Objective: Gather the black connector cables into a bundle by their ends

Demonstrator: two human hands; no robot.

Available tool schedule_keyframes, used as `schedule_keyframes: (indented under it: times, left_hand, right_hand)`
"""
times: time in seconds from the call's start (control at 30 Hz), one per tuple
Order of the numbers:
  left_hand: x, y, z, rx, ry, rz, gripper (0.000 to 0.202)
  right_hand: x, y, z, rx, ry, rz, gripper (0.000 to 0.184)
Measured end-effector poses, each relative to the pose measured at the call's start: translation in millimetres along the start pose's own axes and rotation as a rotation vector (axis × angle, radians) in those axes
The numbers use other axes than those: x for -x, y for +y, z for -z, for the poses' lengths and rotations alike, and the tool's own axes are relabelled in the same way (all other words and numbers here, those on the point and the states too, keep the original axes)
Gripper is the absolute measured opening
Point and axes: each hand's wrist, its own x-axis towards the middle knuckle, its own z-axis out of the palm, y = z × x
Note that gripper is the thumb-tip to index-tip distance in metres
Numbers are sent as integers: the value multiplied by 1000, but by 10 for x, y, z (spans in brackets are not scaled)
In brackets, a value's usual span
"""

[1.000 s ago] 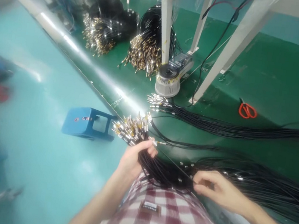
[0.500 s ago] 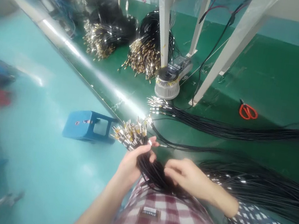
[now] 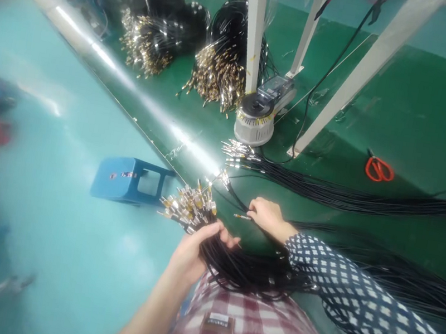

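Observation:
My left hand (image 3: 202, 243) is wrapped round a thick bundle of black cables (image 3: 229, 258), close to their metal connector ends (image 3: 189, 204), which fan out to the upper left. The rest of that bundle curves across my lap toward the right. Further up, my right hand (image 3: 268, 216) is closed at the table, fingers pinched on a black cable whose metal tip (image 3: 241, 216) pokes out to the left. Beside it runs a thin group of cables ending in connectors (image 3: 224, 178).
A longer row of black cables (image 3: 329, 190) lies on the green table (image 3: 425, 120). Beyond stand a grey round device (image 3: 256, 118), white metal legs (image 3: 338, 78) and two cable heaps (image 3: 218, 73). Red-handled scissors (image 3: 379, 169) lie right. A blue stool (image 3: 131, 181) stands on the floor.
My right hand has moved up and forward, from beside the held bundle to the cable on the table. My left hand keeps its bundle, slightly lower. The view has shifted a little.

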Motion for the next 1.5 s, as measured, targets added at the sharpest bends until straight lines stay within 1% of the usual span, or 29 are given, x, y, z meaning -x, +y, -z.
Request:
schedule_keyframes:
  times: [0.1, 0.17, 0.27, 0.33, 0.43, 0.53, 0.6, 0.63, 0.7, 0.8, 0.87, 0.93, 1.0, 1.07, 1.13, 1.2, 1.23, 1.3, 1.37, 1.4, 1.43, 1.5]
  left_hand:
    - [-10, -1, -28, -20, 11, -45, 9]
    - [-29, 2, -45, -52, 13, -62, 13]
    - [-61, 10, -73, -100, -11, -84, 11]
    - [-71, 13, -87, -116, -23, -93, 8]
    - [-60, 9, -90, -118, -3, -95, 8]
    - [-34, -8, -80, -91, 27, -87, 8]
    - [-21, -20, -77, -77, 35, -80, 8]
    - [-17, -25, -78, -74, 35, -78, 9]
    - [-14, -33, -85, -77, 38, -80, 9]
    - [-17, -35, -116, -79, 67, -87, 8]
    - [-20, -27, -158, -97, 72, -99, 14]
    - [-20, -14, -221, -137, 32, -104, 15]
    - [-12, -4, -296, -190, -37, -103, 8]
    - [6, -2, -368, -248, -81, -101, 11]
    - [31, -9, -423, -293, -78, -109, 13]
    - [54, -21, -455, -309, -37, -114, 13]
    - [61, -27, -461, -306, -17, -111, 15]
    - [67, -37, -456, -278, 14, -97, 17]
    - [62, -45, -436, -232, 32, -90, 17]
    - [59, -48, -423, -211, 39, -93, 17]
    - [57, -51, -411, -194, 46, -100, 17]
    - [59, -57, -390, -178, 55, -113, 18]
  right_hand:
    - [105, 107, 71, -19, 23, -3, 14]
    - [176, 176, 145, -24, 37, -12, 17]
    - [200, 190, 173, 2, 68, -23, 18]
    - [166, 131, 117, 27, 61, 3, 21]
    - [104, 20, -28, 54, -14, 82, 23]
    - [99, -8, -153, 61, -58, 117, 11]
    - [140, 29, -176, 37, -63, 113, 4]
    - [175, 55, -160, 14, -63, 109, 5]
    - [278, 92, -62, -56, -61, 100, 10]
    - [517, 30, 240, -189, -44, 116, 18]
    - [706, -118, 491, -401, -36, 184, 20]
    - [881, -313, 712, -703, -74, 273, 20]
    - [1015, -487, 854, -938, -144, 304, 21]
    - [1104, -592, 910, -997, -196, 268, 22]
    - [1165, -633, 908, -963, -216, 244, 23]
    - [1223, -638, 889, -852, -181, 257, 24]
    - [1256, -630, 882, -763, -132, 266, 24]
    - [1333, -576, 872, -540, 16, 293, 22]
    - [1417, -429, 852, -297, 146, 336, 21]
    - [1458, -312, 832, -187, 178, 360, 22]
    - [1495, -168, 807, -88, 187, 381, 23]
    - [1548, 160, 746, 72, 150, 389, 27]
